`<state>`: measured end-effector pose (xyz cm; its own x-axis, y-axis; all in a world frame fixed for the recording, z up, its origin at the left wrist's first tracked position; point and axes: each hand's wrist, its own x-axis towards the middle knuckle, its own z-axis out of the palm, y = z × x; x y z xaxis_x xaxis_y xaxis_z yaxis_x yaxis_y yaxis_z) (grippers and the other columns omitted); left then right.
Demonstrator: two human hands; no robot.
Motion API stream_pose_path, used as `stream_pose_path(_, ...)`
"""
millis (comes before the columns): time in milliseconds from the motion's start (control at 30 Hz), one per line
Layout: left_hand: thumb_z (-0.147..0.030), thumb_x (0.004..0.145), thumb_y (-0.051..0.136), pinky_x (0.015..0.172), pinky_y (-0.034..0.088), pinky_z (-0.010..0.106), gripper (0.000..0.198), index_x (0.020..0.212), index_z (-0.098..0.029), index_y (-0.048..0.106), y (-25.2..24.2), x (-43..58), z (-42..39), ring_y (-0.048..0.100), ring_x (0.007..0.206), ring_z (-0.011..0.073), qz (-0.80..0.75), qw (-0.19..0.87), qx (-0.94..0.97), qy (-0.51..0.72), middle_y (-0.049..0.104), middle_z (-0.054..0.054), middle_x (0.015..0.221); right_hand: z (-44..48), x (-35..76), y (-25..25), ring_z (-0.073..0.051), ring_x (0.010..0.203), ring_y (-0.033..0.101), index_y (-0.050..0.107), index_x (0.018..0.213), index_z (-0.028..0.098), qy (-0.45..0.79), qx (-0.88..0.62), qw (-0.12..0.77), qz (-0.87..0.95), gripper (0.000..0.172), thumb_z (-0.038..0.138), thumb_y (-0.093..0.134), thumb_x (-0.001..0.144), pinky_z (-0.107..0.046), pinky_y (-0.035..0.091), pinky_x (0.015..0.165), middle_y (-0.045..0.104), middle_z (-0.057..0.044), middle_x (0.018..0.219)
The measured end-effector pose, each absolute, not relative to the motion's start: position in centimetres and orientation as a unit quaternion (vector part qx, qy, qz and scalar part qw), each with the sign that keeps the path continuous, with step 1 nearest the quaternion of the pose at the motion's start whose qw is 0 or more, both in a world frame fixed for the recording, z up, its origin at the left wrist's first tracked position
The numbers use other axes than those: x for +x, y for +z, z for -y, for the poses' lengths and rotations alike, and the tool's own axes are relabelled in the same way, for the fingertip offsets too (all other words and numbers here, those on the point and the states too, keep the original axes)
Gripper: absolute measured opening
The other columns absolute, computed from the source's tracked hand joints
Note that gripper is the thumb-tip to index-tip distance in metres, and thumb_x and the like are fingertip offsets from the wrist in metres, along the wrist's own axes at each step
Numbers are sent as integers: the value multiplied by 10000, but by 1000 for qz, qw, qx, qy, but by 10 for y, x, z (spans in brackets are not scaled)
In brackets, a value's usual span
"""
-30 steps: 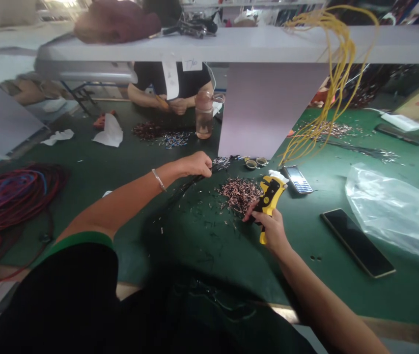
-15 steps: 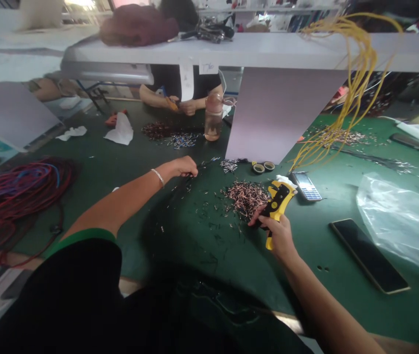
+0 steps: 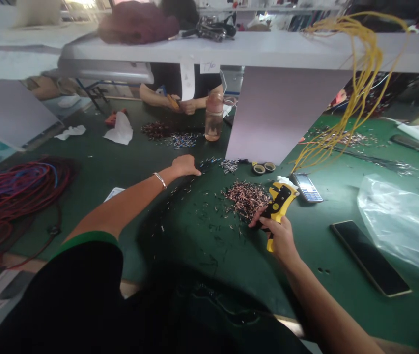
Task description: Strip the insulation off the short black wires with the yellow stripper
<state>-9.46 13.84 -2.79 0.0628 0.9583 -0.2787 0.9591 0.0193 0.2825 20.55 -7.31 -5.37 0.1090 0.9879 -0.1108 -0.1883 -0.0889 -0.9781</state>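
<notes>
1. Wire stripper (image 3: 280, 206), yellow and black, is held up just off the mat, at the edge of a heap of cut wire ends (image 3: 246, 199). The right hand (image 3: 279, 237) is closed firmly around it, and the lower yellow handle pokes out below the fist.
2. The stripper looks light and stiff, with a plastic body that should stand up to rough use. The handles look like the safest place to take hold, well back from the working end. Its smooth surface might slip a little in a loose grip.
3. The copper-coloured wire ends look tiny, light and springy. They would scatter easily and seem better swept together than picked up singly.
4. The left hand (image 3: 185, 166) lies open and palm down on the mat, apparently empty, with a bracelet (image 3: 160, 180) on its wrist. A small clump of wire bits (image 3: 229, 166) lies near its fingers.
5. The green mat (image 3: 316, 236) is strewn with short scraps. On it sit a keypad phone (image 3: 307, 187), a smartphone (image 3: 370, 258), a clear plastic bag (image 3: 403, 226) and two tape rolls (image 3: 264, 167).
6. To the left lies a tangle of red and blue wire (image 3: 13, 206). Yellow wires (image 3: 356, 88) hang over a white table (image 3: 268, 49), and beyond it a co-worker's hands (image 3: 187, 105) work near a water bottle (image 3: 214, 117).
</notes>
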Motion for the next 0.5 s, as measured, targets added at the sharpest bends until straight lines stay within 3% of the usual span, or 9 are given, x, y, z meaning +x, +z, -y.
stream_pose_path(100, -392, 512, 862, 742, 433, 274, 396, 807, -187, 696, -27, -94, -139, 643, 888, 257, -686, 210, 696, -15, 672, 41, 721, 73, 205, -53, -200, 612, 627, 596, 851, 209, 540, -505, 549, 391, 200, 235, 664, 665, -339, 449, 621, 643, 8, 689)
stream_pose_path(233, -246, 554, 785, 662, 417, 256, 168, 660, -172, 679, -27, -88, -135, 621, 672, 192, -680, 232, 695, -25, 564, -8, 500, 73, 204, -51, -194, 603, 625, 597, 846, 207, 546, -504, 552, 380, 207, 226, 680, 657, -336, 454, 615, 647, 10, 687)
stream_pose_path(500, -137, 581, 705, 535, 367, 232, 115, 689, -174, 706, -31, -86, -127, 526, 501, 124, -656, 279, 700, 49, 487, -59, 422, 74, 204, -52, -185, 599, 617, 601, 852, 204, 547, -501, 555, 376, 209, 228, 682, 661, -338, 460, 628, 641, 13, 695)
